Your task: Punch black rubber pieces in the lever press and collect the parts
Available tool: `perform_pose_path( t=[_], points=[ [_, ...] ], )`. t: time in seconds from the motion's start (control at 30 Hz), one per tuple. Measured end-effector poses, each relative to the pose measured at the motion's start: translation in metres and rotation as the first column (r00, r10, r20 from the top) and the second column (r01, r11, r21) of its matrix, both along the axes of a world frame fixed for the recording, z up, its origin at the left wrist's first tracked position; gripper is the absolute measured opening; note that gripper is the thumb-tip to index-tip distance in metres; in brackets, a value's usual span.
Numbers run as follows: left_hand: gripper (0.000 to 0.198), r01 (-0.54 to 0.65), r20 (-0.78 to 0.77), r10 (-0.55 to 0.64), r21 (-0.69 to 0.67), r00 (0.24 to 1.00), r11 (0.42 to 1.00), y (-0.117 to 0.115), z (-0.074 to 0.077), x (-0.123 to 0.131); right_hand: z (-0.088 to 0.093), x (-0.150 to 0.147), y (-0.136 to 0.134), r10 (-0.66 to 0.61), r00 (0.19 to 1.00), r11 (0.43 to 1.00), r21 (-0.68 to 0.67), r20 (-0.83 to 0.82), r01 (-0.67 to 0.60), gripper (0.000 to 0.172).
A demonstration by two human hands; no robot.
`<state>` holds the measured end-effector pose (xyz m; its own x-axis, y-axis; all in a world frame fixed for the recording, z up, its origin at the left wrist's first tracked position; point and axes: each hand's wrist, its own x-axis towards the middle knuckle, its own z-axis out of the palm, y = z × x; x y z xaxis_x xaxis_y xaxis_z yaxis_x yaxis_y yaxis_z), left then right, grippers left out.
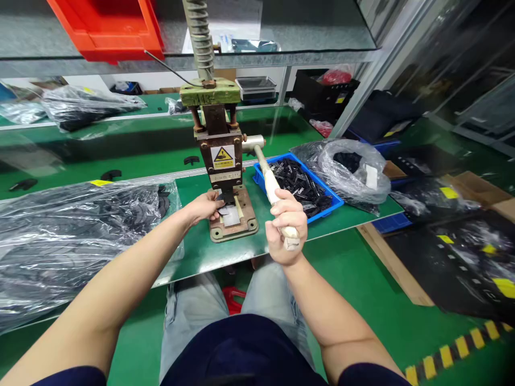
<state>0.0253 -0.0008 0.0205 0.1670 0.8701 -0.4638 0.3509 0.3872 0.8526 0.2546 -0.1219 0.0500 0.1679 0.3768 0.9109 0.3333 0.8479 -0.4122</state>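
A hand-operated lever press [220, 134] stands on the green table in front of me. My right hand [287, 225] is wrapped round the end of its tape-covered lever [267, 171], which slopes down toward me. Fingers pinched, my left hand [203, 208] reaches to the left side of the press base [245, 225]. It holds a small black plastic part [222, 212] under the ram, partly hidden by the fingers. A pale metal plate [232, 219] lies on the base just in front of that part.
Right of the press is a blue tray [338, 202] full of small black parts. Clear plastic bags lie on the left [80, 241] and at the right [362, 171]. Several loose black pieces [111, 175] lie behind the left bag. An orange bin [116, 45] sits on the shelf above.
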Motion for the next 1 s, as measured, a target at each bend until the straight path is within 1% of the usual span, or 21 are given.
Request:
perform_pose_path(
  t=[0.07,0.17,0.27,0.33,0.4,0.43,0.47,0.5,0.53,0.57,0.6,0.63,0.7,0.73,0.8,0.87,0.93,1.0],
  points=[
    [0.028,0.030,-0.035,-0.032,-0.038,0.999,0.999,0.004,0.002,0.001,0.001,0.000,0.001,-0.008,1.000,1.000,0.028,-0.001,0.008,0.019],
    [0.027,0.039,-0.048,-0.042,-0.061,0.998,0.997,0.005,0.003,0.004,0.002,0.001,0.003,-0.003,1.000,0.999,0.039,0.007,0.002,0.021],
    [0.025,0.060,-0.029,-0.060,0.003,0.998,0.998,-0.001,0.004,0.004,0.002,0.004,0.003,0.002,1.000,0.999,0.048,0.029,-0.003,0.023],
    [0.025,0.143,0.027,-0.146,0.083,0.989,0.986,-0.003,0.007,-0.005,0.001,0.005,0.003,0.000,0.999,0.999,0.042,0.045,-0.002,0.024],
    [0.028,0.231,0.066,-0.246,0.174,0.967,0.957,-0.002,0.010,-0.028,0.000,0.007,0.003,0.007,0.999,1.000,0.023,0.051,-0.008,0.023],
    [0.030,0.251,0.049,-0.267,0.222,0.962,0.942,0.000,0.011,-0.044,0.000,0.007,0.003,0.011,0.999,1.000,0.017,0.047,-0.012,0.023],
    [0.032,0.251,-0.014,-0.256,0.263,0.967,0.932,0.004,0.012,-0.063,-0.001,0.007,0.003,0.016,0.999,1.000,0.012,0.041,-0.017,0.023],
    [0.032,0.219,-0.121,-0.190,0.309,0.974,0.925,0.008,0.012,-0.085,-0.001,0.007,0.004,0.022,0.999,1.000,0.012,0.034,-0.022,0.023],
    [0.031,0.198,-0.262,-0.105,0.357,0.959,0.913,0.012,0.012,-0.106,-0.002,0.006,0.004,0.027,0.999,1.000,0.012,0.022,-0.028,0.024],
    [0.028,0.220,-0.429,-0.034,0.391,0.902,0.894,0.016,0.010,-0.128,-0.002,0.005,0.004,0.034,0.999,0.999,0.010,0.011,-0.034,0.024],
    [0.026,0.273,-0.589,0.009,0.388,0.808,0.880,0.020,0.008,-0.148,-0.002,0.005,0.005,0.040,0.999,0.999,0.008,0.000,-0.040,0.025],
    [0.027,0.324,-0.706,0.026,0.358,0.708,0.876,0.023,0.006,-0.165,-0.002,0.004,0.005,0.047,0.999,0.999,0.010,-0.007,-0.047,0.025],
    [0.035,0.401,-0.850,0.023,0.272,0.526,0.875,0.027,0.000,-0.189,-0.002,0.003,0.005,0.052,0.999,0.999,0.019,-0.017,-0.051,0.025],
    [0.041,0.422,-0.892,0.006,0.219,0.451,0.880,0.027,-0.002,-0.195,-0.002,0.003,0.005,0.049,0.999,0.999,0.020,-0.019,-0.048,0.025],
    [0.055,0.441,-0.944,-0.034,0.120,0.327,0.890,0.026,-0.006,-0.197,-0.001,0.003,0.005,0.033,0.999,0.999,0.016,-0.018,-0.033,0.024],
    [0.069,0.456,-0.972,-0.066,0.045,0.224,0.889,0.024,-0.007,-0.192,-0.001,0.003,0.005,0.019,1.000,1.000,0.011,-0.010,-0.019,0.023],
    [0.075,0.478,-0.986,-0.076,0.005,0.151,0.878,0.021,-0.008,-0.185,-0.001,0.004,0.004,0.020,1.000,1.000,0.010,-0.001,-0.020,0.023],
    [0.075,0.492,-0.990,-0.082,-0.014,0.117,0.870,0.018,-0.008,-0.183,-0.001,0.005,0.004,0.033,0.999,0.999,0.009,0.006,-0.033,0.024]
  ],
)
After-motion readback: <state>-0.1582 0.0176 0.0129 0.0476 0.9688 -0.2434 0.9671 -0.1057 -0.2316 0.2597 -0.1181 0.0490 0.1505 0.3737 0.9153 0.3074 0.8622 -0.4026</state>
